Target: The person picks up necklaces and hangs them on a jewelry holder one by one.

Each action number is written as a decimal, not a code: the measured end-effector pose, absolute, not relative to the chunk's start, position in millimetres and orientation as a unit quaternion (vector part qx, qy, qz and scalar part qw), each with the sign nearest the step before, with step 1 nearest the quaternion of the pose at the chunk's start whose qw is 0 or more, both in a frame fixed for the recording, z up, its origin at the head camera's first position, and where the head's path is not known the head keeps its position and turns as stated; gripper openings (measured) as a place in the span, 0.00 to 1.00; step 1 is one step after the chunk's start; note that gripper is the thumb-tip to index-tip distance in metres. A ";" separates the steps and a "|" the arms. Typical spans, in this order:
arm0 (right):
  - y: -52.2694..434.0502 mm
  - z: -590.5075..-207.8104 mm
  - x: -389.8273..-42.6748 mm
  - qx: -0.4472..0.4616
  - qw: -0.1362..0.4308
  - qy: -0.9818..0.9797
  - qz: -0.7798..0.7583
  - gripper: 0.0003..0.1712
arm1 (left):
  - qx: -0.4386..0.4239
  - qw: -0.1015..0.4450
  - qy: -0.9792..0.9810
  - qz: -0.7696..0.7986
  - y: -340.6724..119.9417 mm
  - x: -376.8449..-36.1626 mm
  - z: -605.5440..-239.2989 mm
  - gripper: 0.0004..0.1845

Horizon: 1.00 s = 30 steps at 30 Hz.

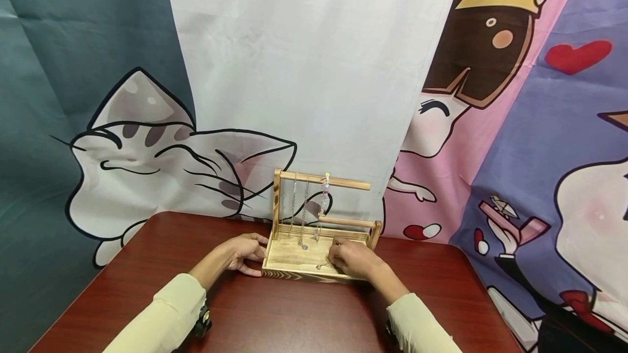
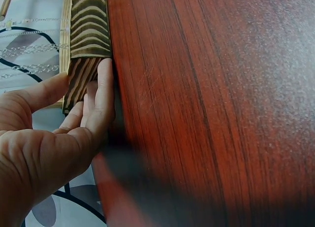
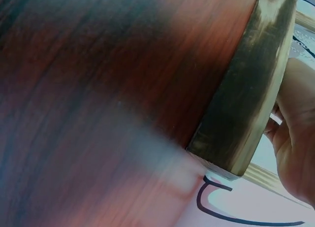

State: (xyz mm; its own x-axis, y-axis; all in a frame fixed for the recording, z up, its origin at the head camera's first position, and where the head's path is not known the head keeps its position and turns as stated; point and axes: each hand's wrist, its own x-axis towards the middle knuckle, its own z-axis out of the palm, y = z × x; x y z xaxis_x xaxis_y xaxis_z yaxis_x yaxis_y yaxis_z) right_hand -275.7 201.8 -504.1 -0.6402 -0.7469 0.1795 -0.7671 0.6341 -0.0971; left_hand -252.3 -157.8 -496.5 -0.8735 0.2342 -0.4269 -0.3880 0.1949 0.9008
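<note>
A wooden jewelry stand with a shallow tray and two hanging bars stands at the table's back. My left hand grips the tray's left end, and the left wrist view shows fingertips on its rim and striped corner. Inside the tray, at the right, my right hand has curled fingers at a thin chain, part of which lies on the tray floor. The fingertips are hidden there. Necklaces hang from the upper bar, one pendant reaching the tray. A beaded strand hangs to their right.
The dark red table extends in front and to both sides of the stand. A cartoon-printed curtain hangs right behind the table. The lower bar sits above the tray's right half, close behind my right hand.
</note>
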 end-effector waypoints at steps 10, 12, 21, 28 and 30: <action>196.1 -506.1 -280.3 0.285 -0.080 -0.886 0.358 0.07 | -0.055 0.245 0.734 0.631 -157.7 -251.7 -494.7 0.31; 194.8 -506.0 -279.5 0.267 -0.097 -0.877 0.388 0.07 | -0.055 0.244 0.734 0.631 -157.4 -251.6 -494.7 0.32; 192.5 -506.3 -280.0 0.211 -0.186 -0.809 0.516 0.09 | -0.051 0.247 0.731 0.634 -158.7 -252.3 -493.6 0.32; 192.4 -504.8 -278.0 0.193 -0.221 -0.797 0.527 0.11 | -0.056 0.249 0.730 0.634 -158.6 -252.9 -493.8 0.32; 192.8 -504.2 -278.0 0.194 -0.209 -0.816 0.503 0.11 | -0.056 0.249 0.731 0.633 -158.5 -252.9 -494.4 0.32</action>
State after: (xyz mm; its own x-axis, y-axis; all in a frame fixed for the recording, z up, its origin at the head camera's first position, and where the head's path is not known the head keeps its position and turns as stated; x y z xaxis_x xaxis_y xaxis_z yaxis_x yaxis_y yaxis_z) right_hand -278.0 192.8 -504.2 -0.8374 -0.5267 -0.1464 -0.1054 0.4183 -0.9021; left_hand -252.9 -158.5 -494.4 -0.8699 0.2330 -0.4348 -0.3973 0.1915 0.8975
